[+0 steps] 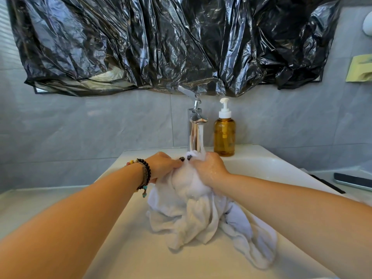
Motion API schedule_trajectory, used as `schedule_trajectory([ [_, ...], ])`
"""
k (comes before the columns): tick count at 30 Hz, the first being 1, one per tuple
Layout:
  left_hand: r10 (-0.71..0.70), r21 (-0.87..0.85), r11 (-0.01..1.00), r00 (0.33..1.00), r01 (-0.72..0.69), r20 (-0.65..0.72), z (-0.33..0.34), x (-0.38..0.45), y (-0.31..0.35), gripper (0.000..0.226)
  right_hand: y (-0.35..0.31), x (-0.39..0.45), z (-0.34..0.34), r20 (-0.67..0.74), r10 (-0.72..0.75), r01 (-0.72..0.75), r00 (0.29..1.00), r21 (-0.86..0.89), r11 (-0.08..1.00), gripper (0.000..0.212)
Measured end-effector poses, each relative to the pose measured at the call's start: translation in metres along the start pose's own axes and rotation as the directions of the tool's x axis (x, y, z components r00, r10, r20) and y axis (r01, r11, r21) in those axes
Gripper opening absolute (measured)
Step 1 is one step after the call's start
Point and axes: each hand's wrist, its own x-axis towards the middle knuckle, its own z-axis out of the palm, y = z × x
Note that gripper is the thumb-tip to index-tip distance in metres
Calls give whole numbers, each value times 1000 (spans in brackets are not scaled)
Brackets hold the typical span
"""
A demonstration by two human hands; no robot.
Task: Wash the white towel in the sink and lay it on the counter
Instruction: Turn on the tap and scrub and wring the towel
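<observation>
The white towel [193,210] hangs bunched and wet in the white sink [128,244]. My left hand [164,165] and my right hand [209,168] both grip its upper part, close together, right under the chrome faucet [194,127]. Water runs from the spout onto the towel between my hands. The towel's lower folds drape down into the basin toward the right. Beaded bracelets sit on my left wrist.
An amber soap pump bottle [224,135] stands on the sink ledge just right of the faucet. The pale counter [30,208] extends to the left. A dark phone-like object [353,181] lies at the right. Black plastic sheeting [171,43] covers the wall above.
</observation>
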Motion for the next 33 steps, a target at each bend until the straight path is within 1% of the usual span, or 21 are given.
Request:
schedule_trajectory([
  [1, -9, 13, 1000, 1000, 9, 20, 1, 0, 0, 48, -4, 0, 0, 1, 0, 0, 1000, 2, 1000, 34],
  [4, -22, -4, 1000, 995, 22, 94, 4, -2, -3, 65, -23, 5, -18, 9, -31, 32, 999, -132, 991, 26],
  [5, -9, -43, 999, 991, 15, 131, 7, -4, -4, 68, -30, 7, -28, -31, -57, 53, 998, -119, 991, 29],
  [7, 44, -113, 993, 974, -19, 222, 15, -9, -3, 68, -42, 10, -53, -181, -92, 94, 979, 4, 996, 28],
  [10, 131, -126, 987, 954, -100, 271, 35, -11, 2, 54, -51, 11, -89, -364, -67, 108, 929, 94, 990, 29],
  [12, 171, -73, 985, 953, -158, 252, 49, -9, 7, 43, -51, 12, -105, -423, -69, 125, 904, 106, 986, 32],
  [14, 225, 34, 971, 949, -238, 223, 62, -8, 12, 29, -50, 14, -114, -429, -113, 159, 896, 71, 985, 28],
  [15, 252, 81, 960, 951, -270, 182, 65, -8, 15, 22, -50, 13, -115, -387, -153, 172, 909, 13, 985, 27],
  [17, 313, 78, 946, 948, -316, 54, 65, -8, 20, 19, -49, 11, -116, -187, -200, 155, 962, -230, 961, 31],
  [18, 330, 8, 944, 944, -330, -4, 63, -7, 24, 20, -48, 10, -116, -59, -143, 108, 988, -397, 912, 31],
  [20, 341, -119, 929, 935, -350, -95, 58, -8, 34, 24, -46, 5, -117, 128, 99, 18, 987, -698, 716, 26],
  [21, 339, -136, 926, 933, -353, -118, 59, -7, 39, 27, -43, 5, -117, 169, 206, 7, 964, -788, 616, 25],
  [22, 335, -140, 926, 934, -351, -127, 61, -7, 43, 29, -42, 6, -117, 185, 260, 10, 948, -832, 554, 25],
  [23, 340, -140, 924, 932, -356, -126, 64, -7, 46, 26, -42, 5, -117, 189, 265, 18, 946, -845, 535, 24],
  [26, 376, -229, 897, 925, -379, -57, 68, -12, 53, 21, -41, 6, -109, 253, 92, 162, 963, -819, 551, 20],
  [27, 369, -251, 896, 929, -366, -40, 65, -11, 54, 21, -41, 6, -105, 315, 36, 233, 948, -769, 596, 18],
  [29, 348, -288, 894, 937, -345, -40, 51, -12, 56, 12, -34, 5, -96, 498, -17, 311, 867, -513, 800, 29],
  [30, 337, -316, 888, 940, -334, -47, 43, -15, 56, 6, -29, 5, -92, 596, -4, 265, 803, -351, 898, 41],
  [31, 324, -347, 882, 945, -319, -44, 34, -18, 56, 15, -26, 4, -89, 682, 24, 163, 731, -209, 964, 52],
  [32, 308, -371, 881, 951, -295, -26, 26, -19, 54, 27, -25, 2, -85, 753, 68, 43, 654, -126, 991, 58],
  [33, 293, -380, 885, 956, -268, 7, 18, -20, 52, 34, -24, -1, -80, 794, 107, -12, 598, -124, 992, 62],
])
